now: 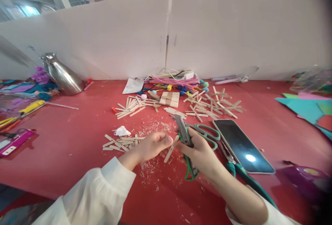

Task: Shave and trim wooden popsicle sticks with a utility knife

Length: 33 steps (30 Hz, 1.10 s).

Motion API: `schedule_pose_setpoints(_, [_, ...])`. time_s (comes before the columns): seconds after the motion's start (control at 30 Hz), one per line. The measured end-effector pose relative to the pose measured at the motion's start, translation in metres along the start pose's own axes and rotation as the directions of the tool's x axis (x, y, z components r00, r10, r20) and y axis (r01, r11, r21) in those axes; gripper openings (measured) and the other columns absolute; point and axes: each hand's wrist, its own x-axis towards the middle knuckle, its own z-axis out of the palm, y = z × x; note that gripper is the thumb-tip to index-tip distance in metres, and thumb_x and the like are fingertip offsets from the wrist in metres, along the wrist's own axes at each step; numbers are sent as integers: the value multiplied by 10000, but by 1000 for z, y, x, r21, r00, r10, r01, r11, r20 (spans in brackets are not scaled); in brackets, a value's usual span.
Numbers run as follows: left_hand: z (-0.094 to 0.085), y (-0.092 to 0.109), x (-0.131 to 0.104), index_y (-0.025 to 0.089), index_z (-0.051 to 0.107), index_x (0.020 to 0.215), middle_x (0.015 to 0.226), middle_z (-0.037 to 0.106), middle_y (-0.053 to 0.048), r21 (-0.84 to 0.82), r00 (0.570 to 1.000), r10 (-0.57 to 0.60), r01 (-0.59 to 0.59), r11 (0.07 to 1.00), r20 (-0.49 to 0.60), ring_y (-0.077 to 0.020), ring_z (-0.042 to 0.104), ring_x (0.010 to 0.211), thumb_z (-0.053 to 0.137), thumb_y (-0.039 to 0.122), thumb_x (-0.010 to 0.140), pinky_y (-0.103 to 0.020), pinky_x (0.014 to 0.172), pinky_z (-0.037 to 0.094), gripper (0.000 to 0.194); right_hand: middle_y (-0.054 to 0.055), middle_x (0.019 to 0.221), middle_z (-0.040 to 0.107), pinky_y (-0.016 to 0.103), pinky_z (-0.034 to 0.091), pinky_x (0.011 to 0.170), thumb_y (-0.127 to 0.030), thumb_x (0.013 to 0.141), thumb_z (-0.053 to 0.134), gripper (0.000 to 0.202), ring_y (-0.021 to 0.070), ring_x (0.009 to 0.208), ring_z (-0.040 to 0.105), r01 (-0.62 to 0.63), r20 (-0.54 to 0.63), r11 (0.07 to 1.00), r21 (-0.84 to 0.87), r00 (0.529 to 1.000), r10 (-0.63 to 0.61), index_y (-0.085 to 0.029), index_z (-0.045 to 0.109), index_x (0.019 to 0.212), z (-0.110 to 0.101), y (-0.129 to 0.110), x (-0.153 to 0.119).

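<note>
My left hand (155, 145) pinches a short wooden craft stick (171, 150), which slants between my two hands. My right hand (198, 150) is closed round a green utility knife (185, 138), its metal end pointing up and away from me. The tips of the right thumb and fingers come close to the stick; whether they touch it I cannot tell. Wood shavings (155, 126) lie scattered below and beyond the hands. Left of my left hand is a pile of short craft sticks (121, 143) with a crumpled white tissue (121, 131) behind it.
Scissors (207, 133), green-handled pliers (238, 168) and a phone (242, 145) lie to the right. Further back are more loose sticks (207, 105), a small wooden panel (169, 99) and pink pipe cleaners (173, 80). A metal jug (62, 74) stands at the back left.
</note>
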Motion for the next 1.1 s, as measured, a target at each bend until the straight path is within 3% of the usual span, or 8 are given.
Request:
schedule_pose_setpoints(0.17, [-2,12,-3,148,588,837,787,612,-15,178,996,-24,40,983,-91,-127,555,707,611,309,747,-234,648,423,186,-93,515,463,204,340,414,-349,676,594,309,82,425,440,-24,-76,991,134,996,35,-196,465,912,-4,-2,3])
schedule_pose_setpoints(0.4, [-4,17,-6,159,617,773,732,624,-1,467,995,26,23,884,-97,-132,568,682,521,250,795,-212,608,398,134,-91,497,448,219,350,399,-363,659,584,382,99,409,426,-33,-90,999,-2,995,32,-173,487,976,-7,-4,6])
schedule_pose_setpoints(0.57, [-5,14,-9,164,605,760,762,613,-15,681,990,116,-31,732,-80,-130,551,675,485,169,788,-215,601,384,123,39,921,619,260,457,535,-307,698,535,613,113,528,526,36,-145,966,-257,986,-75,-192,371,1277,-20,7,-31])
schedule_pose_setpoints(0.67, [-6,9,-10,174,594,771,766,610,-6,715,991,116,-37,699,-62,-122,549,658,476,156,790,-210,589,384,121,19,846,649,252,461,466,-307,771,443,555,138,517,561,37,-181,920,-390,977,-116,-236,358,1315,-18,23,-62])
schedule_pose_setpoints(0.73, [-4,5,-11,181,589,800,755,614,3,709,993,103,-34,704,-55,-121,556,652,494,181,796,-207,573,383,95,37,915,662,272,511,585,-275,763,455,529,182,714,632,83,-148,883,-462,975,-168,-227,418,1288,-13,32,-77])
schedule_pose_setpoints(0.83, [0,1,-12,185,586,806,763,613,5,720,993,111,-45,692,-45,-127,560,679,504,219,815,-213,586,383,88,80,1143,600,320,470,838,-224,769,417,489,210,1052,551,150,-92,826,-544,967,-237,-179,466,1254,-6,37,-87])
schedule_pose_setpoints(0.9, [5,1,-14,186,590,787,784,603,1,736,991,126,-58,674,-38,-130,557,702,496,221,826,-222,613,384,107,91,1195,568,328,446,877,-188,768,385,489,205,1101,519,158,-54,791,-591,971,-235,-173,473,1248,-3,36,-89])
schedule_pose_setpoints(1.1, [14,-1,-14,187,590,791,806,577,-7,772,988,153,-72,632,-34,-141,547,745,477,205,840,-236,633,382,124,82,1006,613,303,507,587,-150,774,345,541,212,769,643,52,-79,650,-759,982,-171,-237,403,1305,6,31,-95])
